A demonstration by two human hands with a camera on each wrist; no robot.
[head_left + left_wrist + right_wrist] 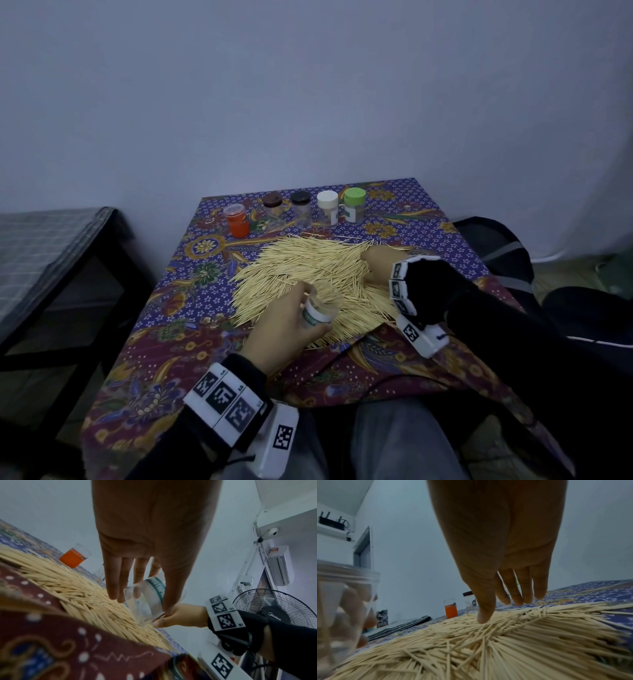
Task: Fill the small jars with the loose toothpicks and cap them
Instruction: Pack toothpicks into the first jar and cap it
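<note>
Over the toothpick heap (pixel 308 274) on the counter (pixel 445 240), the left hand (pixel 284 329) grips an uncapped clear jar (pixel 320 308), tilted mouth toward the pile, probably for loading. The right hand (pixel 380 263), fingers (pixel 523 588) straight, rests on the sticks, seemingly to gather them.

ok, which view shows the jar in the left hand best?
Left wrist: the clear jar shows its label, tilted over the toothpicks, in the left hand. Head view shows it small; right wrist view only a blurred edge.
</note>
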